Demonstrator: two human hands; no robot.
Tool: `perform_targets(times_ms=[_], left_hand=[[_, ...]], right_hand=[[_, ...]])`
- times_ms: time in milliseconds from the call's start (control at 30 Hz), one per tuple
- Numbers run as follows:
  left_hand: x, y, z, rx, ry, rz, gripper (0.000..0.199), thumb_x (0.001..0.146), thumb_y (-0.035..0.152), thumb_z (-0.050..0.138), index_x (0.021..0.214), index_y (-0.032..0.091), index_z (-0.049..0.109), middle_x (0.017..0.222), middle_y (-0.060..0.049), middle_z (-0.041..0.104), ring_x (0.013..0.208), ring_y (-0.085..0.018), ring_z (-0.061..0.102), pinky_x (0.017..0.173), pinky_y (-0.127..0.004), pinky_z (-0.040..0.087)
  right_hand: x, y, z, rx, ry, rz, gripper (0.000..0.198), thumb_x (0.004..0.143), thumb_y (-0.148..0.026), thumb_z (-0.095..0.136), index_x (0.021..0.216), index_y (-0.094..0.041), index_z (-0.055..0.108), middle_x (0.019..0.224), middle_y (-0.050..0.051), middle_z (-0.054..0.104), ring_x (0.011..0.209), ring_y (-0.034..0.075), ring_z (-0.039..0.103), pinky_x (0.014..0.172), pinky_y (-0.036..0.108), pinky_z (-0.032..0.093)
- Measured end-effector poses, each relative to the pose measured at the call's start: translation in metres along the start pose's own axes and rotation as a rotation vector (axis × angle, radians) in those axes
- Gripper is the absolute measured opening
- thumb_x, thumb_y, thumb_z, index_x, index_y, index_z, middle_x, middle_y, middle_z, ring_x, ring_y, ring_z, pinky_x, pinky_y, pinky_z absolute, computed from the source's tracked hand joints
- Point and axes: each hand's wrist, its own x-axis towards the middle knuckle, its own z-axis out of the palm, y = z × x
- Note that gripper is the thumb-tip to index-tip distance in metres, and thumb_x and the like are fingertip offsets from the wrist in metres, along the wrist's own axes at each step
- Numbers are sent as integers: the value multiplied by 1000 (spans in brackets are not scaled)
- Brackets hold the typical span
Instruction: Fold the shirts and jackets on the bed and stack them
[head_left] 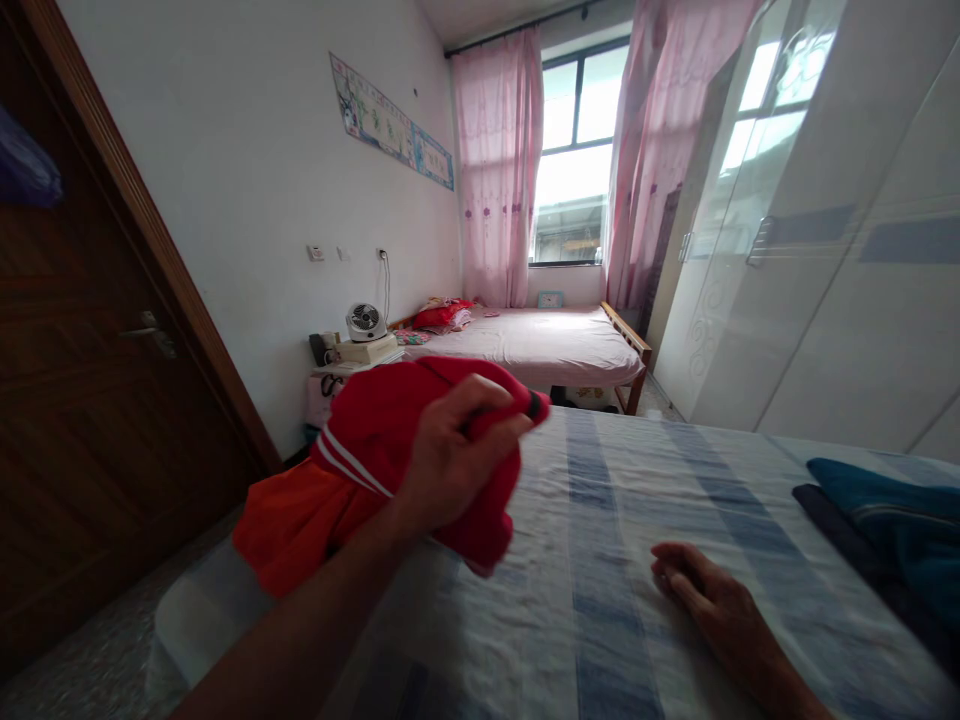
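My left hand (454, 450) is closed on the edge of a red garment (382, 400) with a double white stripe, lifting part of it above the bed. A small dark patch shows on the gripped edge, past my fingertips. Under and behind the red cloth, at the left, lies a bright orange garment (292, 520); where the two meet is partly hidden. My right hand (709, 595) is low over the striped bedsheet (540, 620), its fingers curled together and nothing visible in them.
Folded teal clothing (892, 510) and a dark garment (847, 520) lie at the bed's right side. Beyond stands a second bed (540, 335) with a wooden frame. A small fan (365, 320) sits at the back left. White wardrobes (825, 330) line the right; a brown door (97, 400) is left.
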Motion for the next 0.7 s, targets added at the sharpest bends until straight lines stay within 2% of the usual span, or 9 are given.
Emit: perform_targets(times_ms=[167,233,267,333,400,467,533,633,700], left_hand=[[-92,4,82,-113,-824,301,15,83,31,61,88,17,60,78,0,66,73,-11,61,67,-19,46],[-120,-1,92,-114,-965,461,11,87,26,55,87,17,61,72,0,64,66,-10,59,60,-19,44],[-128,-3,91,-93,-953,494,12,88,25,52,86,17,61,69,1,63,63,-10,57,58,-19,43],[-128,-7,77,24,-786,417,14,89,23,49,87,17,62,71,0,62,64,-11,56,61,-21,44],[-115,-16,55,232,-544,214,16,88,21,48,93,18,63,84,-3,65,77,-13,59,74,-25,45],[-98,-29,32,425,-392,-15,20,86,23,50,100,19,64,101,-7,64,93,-19,59,83,-30,45],[-86,-44,17,459,-424,-248,25,86,32,50,101,19,65,104,-8,63,95,-21,58,83,-32,45],[-82,-61,13,153,-684,-512,36,88,44,42,92,18,67,89,-4,65,81,-17,57,75,-28,44],[-85,-68,22,-24,-753,-604,41,86,51,43,80,17,65,77,-1,62,72,-15,53,68,-25,41]], right_hand=[[-2,-8,-6,245,7,42,46,84,-56,37,96,-19,61,85,8,70,78,22,65,71,33,50],[-5,-15,-8,306,5,51,48,85,-55,34,97,-17,61,82,8,70,73,21,65,69,33,50],[-6,-18,-8,300,-6,52,46,85,-54,36,99,-17,61,82,7,70,73,21,65,69,33,50],[-9,-25,-9,231,-20,55,40,84,-49,42,101,-18,62,86,7,71,79,22,65,73,33,49],[-11,-32,-9,164,-5,62,33,82,-42,47,100,-20,63,92,6,71,88,23,64,78,34,48],[-12,-39,-10,170,-18,67,29,79,-38,52,99,-20,65,98,6,71,92,23,64,81,33,48],[-12,-48,-10,294,-127,88,29,77,-38,57,96,-19,67,99,6,71,93,23,64,81,32,49],[-11,-69,-5,608,-368,199,34,72,-42,67,95,-17,67,95,6,71,84,18,66,74,29,51],[-11,-83,3,785,-460,320,33,70,-40,71,90,-15,66,84,5,71,71,14,65,65,25,52]])
